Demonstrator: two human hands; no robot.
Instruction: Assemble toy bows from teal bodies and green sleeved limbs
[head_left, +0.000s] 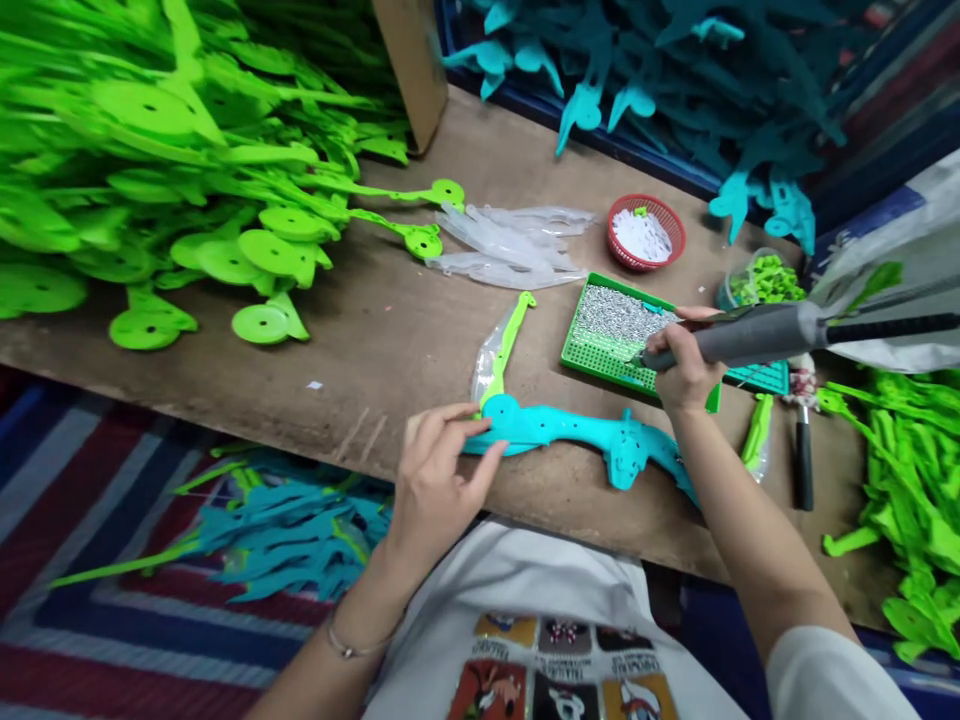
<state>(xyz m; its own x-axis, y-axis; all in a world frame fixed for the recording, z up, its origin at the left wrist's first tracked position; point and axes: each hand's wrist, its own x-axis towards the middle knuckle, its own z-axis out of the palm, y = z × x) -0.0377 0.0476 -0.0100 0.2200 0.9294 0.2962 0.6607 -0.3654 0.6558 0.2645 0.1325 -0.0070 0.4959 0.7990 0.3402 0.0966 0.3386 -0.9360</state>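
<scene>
My left hand (444, 470) is at the left end of a long blue plastic part (577, 425), fingers and thumb closed round its edge. The part lies on the table, with a round disc at that end and a bracket-like piece near its middle. Beyond the disc a lime-green arm with a clear plastic blade (496, 355) points away from me. My right hand (684, 365) is wrapped round a grey powered screwdriver (757, 335). Its tip is over a green tray (600, 358) of small silver screws. My right forearm hides part of the blue part's right end.
Lime-green parts (277, 250) pile up at left and right. Clear blades (517, 240), a red basket (645, 260) of white pieces and a tub (765, 285) of green pieces stand behind. A black-handled hammer (804, 460) lies right. Blue parts (292, 530) sit below the table edge.
</scene>
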